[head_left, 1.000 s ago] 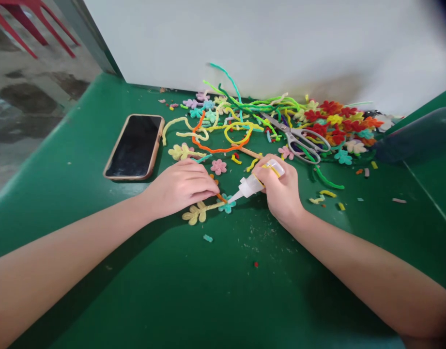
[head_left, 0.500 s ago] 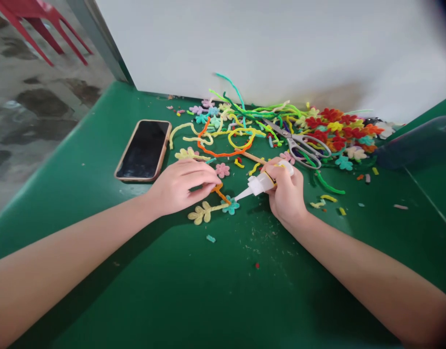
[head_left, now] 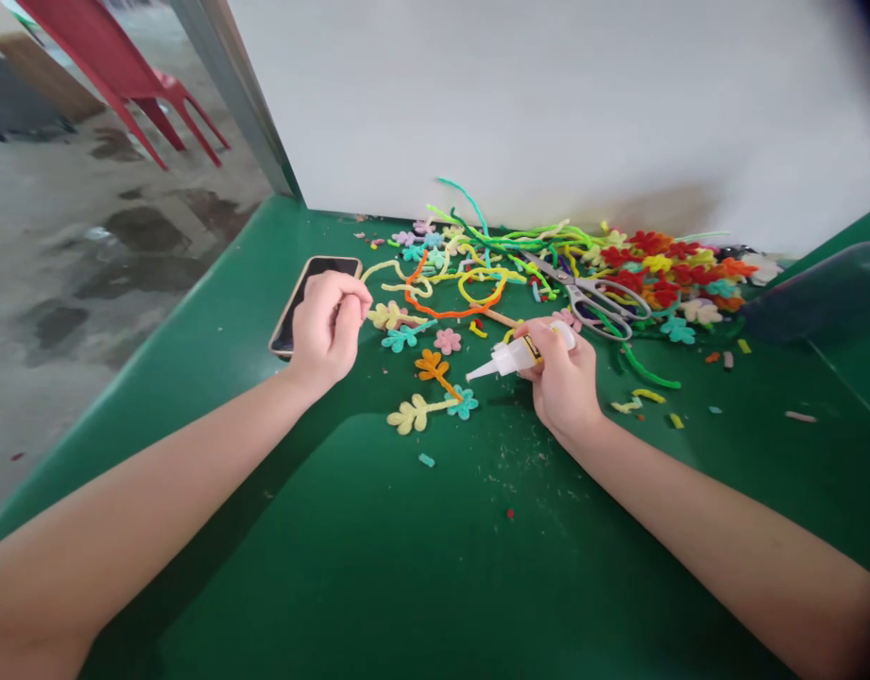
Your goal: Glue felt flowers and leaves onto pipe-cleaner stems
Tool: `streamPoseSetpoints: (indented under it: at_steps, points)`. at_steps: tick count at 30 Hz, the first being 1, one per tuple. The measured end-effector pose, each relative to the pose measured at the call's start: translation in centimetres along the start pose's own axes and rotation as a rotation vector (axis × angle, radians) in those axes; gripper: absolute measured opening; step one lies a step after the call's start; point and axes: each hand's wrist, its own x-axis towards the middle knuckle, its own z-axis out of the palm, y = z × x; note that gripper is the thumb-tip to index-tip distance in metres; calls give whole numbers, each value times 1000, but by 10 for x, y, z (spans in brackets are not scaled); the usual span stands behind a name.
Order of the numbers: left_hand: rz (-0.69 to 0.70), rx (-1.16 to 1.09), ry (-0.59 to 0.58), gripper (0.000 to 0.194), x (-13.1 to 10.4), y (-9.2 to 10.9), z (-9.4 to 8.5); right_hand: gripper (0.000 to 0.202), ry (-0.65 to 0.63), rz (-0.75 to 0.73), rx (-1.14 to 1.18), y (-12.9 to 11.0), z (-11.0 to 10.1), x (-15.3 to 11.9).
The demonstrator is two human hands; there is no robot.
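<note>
My left hand [head_left: 328, 326] is raised over the lower part of the phone [head_left: 297, 293], its fingers curled together; whether anything small is between them is hidden. My right hand [head_left: 566, 382] grips a white glue bottle [head_left: 516, 356], its nozzle pointing left, just above a teal flower [head_left: 462, 403]. An orange leaf sprig [head_left: 432, 365] and a pale yellow leaf sprig [head_left: 408, 415] lie with their stems meeting on that flower. Behind them are a pink flower [head_left: 447, 341] and a teal sprig [head_left: 400, 338].
Scissors [head_left: 590, 300] lie beside a heap of red and orange flowers [head_left: 654, 264] and green stems. A dark bottle [head_left: 824, 293] lies at the right. Scraps dot the green table [head_left: 435, 586]; a red chair [head_left: 115, 57] stands beyond.
My left hand has let go of the orange sprig and moved left and up over the phone. The right hand still holds the glue bottle by the flower. The view has shifted slightly.
</note>
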Motion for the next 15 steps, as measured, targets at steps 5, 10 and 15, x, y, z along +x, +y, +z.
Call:
streamPoseSetpoints:
  at_steps: [5, 10, 15]
  points:
    - [105, 316, -118, 11, 4, 18, 0, 26, -15, -28, -7, 1, 0, 2]
    - [130, 423, -243, 17, -5, 22, 1, 28, -24, -23, 8, 0, -1, 2]
    - [90, 422, -290, 24, -7, 15, 3, 29, -12, -28, 75, -3, 0, 1]
